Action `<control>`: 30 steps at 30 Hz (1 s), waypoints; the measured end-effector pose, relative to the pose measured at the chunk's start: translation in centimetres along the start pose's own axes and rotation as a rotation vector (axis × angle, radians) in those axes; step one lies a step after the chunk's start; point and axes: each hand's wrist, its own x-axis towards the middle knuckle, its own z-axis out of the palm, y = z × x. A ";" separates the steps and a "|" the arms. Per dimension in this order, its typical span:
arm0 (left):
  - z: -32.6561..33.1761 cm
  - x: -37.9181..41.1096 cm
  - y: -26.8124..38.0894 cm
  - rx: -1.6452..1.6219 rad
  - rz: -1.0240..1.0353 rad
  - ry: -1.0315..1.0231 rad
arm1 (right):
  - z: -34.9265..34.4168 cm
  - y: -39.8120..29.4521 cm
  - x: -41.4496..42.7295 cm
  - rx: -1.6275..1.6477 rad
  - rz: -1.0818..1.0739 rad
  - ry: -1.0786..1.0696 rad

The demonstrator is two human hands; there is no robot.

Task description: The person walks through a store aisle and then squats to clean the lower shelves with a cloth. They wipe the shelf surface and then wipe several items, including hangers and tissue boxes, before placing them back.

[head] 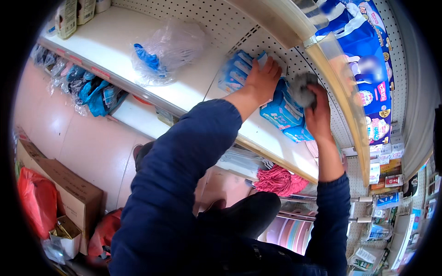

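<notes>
My left hand [262,80] has its fingers curled over a blue-and-white packet [262,57] near the back panel of a white shelf. Several similar blue packets [238,70] stand just left of that hand. In my right hand [318,112] is a grey cloth [302,90], bunched up and somewhat blurred. More blue packets [282,112] sit between my hands, towards the shelf's front edge. The palm side of my left hand is hidden.
A clear plastic bag [172,51] with something blue lies on the white shelf [117,48]. The upper shelf's yellowish edge [340,100] runs close beside my right hand. Pink mop strands [279,181] protrude below. Cardboard [69,189] and a red bag [37,200] are at lower left.
</notes>
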 end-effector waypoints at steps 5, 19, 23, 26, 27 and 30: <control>-1.7 -2.0 1.4 0.103 0.015 0.014 | 4.9 1.7 8.1 -0.243 -0.249 0.033; -3.8 -4.2 1.1 -0.012 0.123 -0.037 | 9.2 5.7 12.0 -0.390 -0.507 -0.035; -3.2 -4.5 1.6 0.003 0.139 -0.028 | 8.5 7.5 10.8 -0.376 -0.538 -0.053; -3.3 -3.6 2.1 -0.075 0.085 -0.022 | 8.7 8.3 10.6 -0.369 -0.572 -0.068; -3.6 -2.9 2.4 -0.124 0.059 -0.022 | 8.5 8.4 10.3 -0.369 -0.580 -0.079; -3.5 -0.9 2.9 -0.041 0.034 0.167 | 8.6 7.4 10.5 -0.344 -0.618 -0.099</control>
